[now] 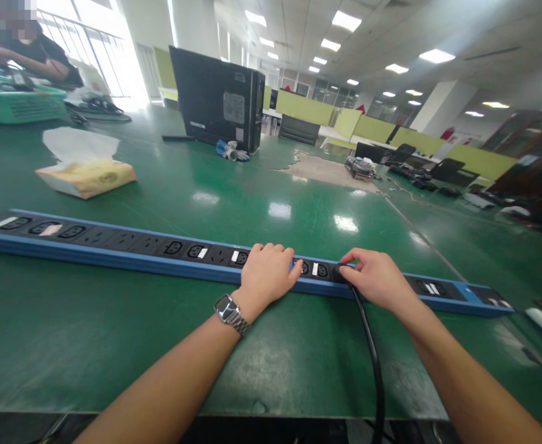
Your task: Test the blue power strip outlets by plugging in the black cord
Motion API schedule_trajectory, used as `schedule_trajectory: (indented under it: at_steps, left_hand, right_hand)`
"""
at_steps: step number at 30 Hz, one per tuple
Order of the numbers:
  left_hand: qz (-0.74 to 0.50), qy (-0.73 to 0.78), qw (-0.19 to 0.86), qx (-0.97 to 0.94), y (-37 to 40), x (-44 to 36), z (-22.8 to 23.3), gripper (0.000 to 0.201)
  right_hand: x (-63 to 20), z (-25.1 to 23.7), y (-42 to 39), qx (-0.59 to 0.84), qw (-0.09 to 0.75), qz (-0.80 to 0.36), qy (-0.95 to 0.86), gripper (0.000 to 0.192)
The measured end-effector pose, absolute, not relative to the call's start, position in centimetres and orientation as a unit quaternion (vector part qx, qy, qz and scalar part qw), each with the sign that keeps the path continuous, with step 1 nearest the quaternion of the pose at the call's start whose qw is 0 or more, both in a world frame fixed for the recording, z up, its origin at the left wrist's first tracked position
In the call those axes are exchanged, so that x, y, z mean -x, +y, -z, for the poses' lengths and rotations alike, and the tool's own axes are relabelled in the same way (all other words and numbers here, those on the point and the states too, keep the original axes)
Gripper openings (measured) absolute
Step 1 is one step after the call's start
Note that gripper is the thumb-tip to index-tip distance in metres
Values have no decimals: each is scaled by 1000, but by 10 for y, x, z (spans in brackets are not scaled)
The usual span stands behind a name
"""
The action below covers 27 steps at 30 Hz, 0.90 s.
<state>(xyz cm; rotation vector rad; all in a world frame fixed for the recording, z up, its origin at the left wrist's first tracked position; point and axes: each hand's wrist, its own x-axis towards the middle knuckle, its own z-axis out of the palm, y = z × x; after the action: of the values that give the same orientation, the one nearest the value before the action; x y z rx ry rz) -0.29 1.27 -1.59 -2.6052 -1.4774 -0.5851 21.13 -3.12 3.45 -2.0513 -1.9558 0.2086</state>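
One long blue power strip (pixel 127 246) runs across the middle of the frame from the left edge to lower right, with one tissue pack (pixel 86 176) above it at upper left, one green basket (pixel 18 105) holding dark items I cannot make out, and one black computer case (pixel 215 102) at upper centre. The left hand (pixel 268 274) lies flat on the strip, fingers pressed together, while just to its right the right hand (pixel 379 280) pinches one black plug (pixel 340 271) seated in the strip, its cable (pixel 372 357) trailing to the bottom edge. Everything rests on a glossy green table (pixel 160 345) in an open office lit by ceiling panels.
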Motion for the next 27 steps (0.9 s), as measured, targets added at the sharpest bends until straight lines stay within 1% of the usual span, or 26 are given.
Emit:
schedule_trajectory:
  at_steps: [8, 13, 15, 18, 20, 21, 23, 25, 27]
  left_hand:
    - [191, -485, 48, 852, 13, 2, 15, 42]
    - [190, -486, 49, 852, 13, 1, 16, 42]
    - [188, -487, 51, 851, 12, 1, 17, 42]
    - [186, -491, 55, 850, 12, 0, 17, 42]
    - [183, -491, 57, 850, 11, 1, 16, 42]
    - [180, -491, 57, 851, 11, 1, 15, 42]
    - [174, -489, 56, 853, 11, 2, 14, 41]
    - [171, -491, 52, 853, 11, 2, 14, 40]
    - [171, -491, 45, 853, 12, 2, 14, 38]
  right_hand:
    - [-210, -20, -37, 715, 239, -65, -654, 24]
    - [-211, -16, -37, 714, 257, -67, -648, 24]
    - [-212, -21, -37, 718, 239, -64, -651, 24]
    - [-203, -40, -43, 728, 213, -10, -651, 22]
    - [-185, -56, -54, 705, 247, -13, -664, 21]
    - [-172, -62, -61, 674, 278, -58, -682, 22]
    - [-143, -69, -76, 569, 332, -246, -711, 23]
    - [-115, -65, -88, 477, 368, -422, -678, 21]
    - [-92, -54, -93, 425, 384, -534, -622, 20]
